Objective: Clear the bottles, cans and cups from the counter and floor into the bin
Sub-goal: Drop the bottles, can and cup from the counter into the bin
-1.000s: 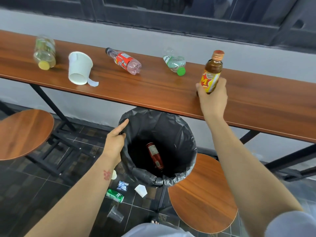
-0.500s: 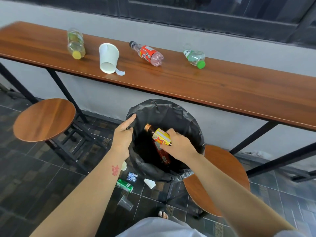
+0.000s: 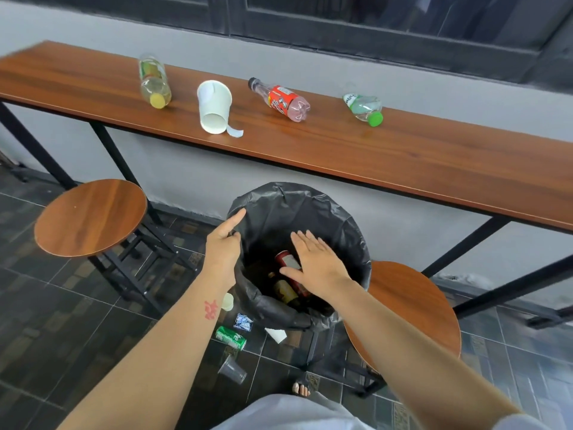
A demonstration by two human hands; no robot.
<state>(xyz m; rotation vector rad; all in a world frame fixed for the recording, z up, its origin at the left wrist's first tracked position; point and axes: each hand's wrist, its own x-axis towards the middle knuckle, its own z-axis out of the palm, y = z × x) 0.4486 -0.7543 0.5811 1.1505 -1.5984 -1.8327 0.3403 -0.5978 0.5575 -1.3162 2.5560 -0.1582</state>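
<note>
Just then my right hand [image 3: 316, 262] hung flat over the bin [image 3: 350, 218], fingers spread and holding nothing; half a second before it had gripped the brown bottle with the yellow label, and a second before that it had closed on that bottle up on the counter [image 3: 403, 156]. The brown bottle [image 3: 283, 290] lay inside the bin beside a red one [image 3: 286, 259], so I judged that piece done. My left hand [image 3: 224, 246] pinched the liner at the bin's near-left rim, index finger pointing along it, as it had in the earlier views. Four things were left on the counter, all lying down: a yellow-capped bottle [image 3: 153, 82], a white cup [image 3: 214, 107] with a torn strip beside its mouth, a red-labelled bottle [image 3: 280, 99] and a green-capped bottle [image 3: 363, 107]. On the floor, close to the bin's near-left side, lay a green can [image 3: 231, 337], a clear cup [image 3: 232, 370], a small white cup [image 3: 228, 301], a blue wrapper [image 3: 243, 321] and a white scrap [image 3: 276, 334]. As for writing, I could read none: the red label carried white lettering, the green-capped bottle a green word and the can pale script, all too small or blurred. By my reckoning the green-capped bottle was the nearest next reach.
</note>
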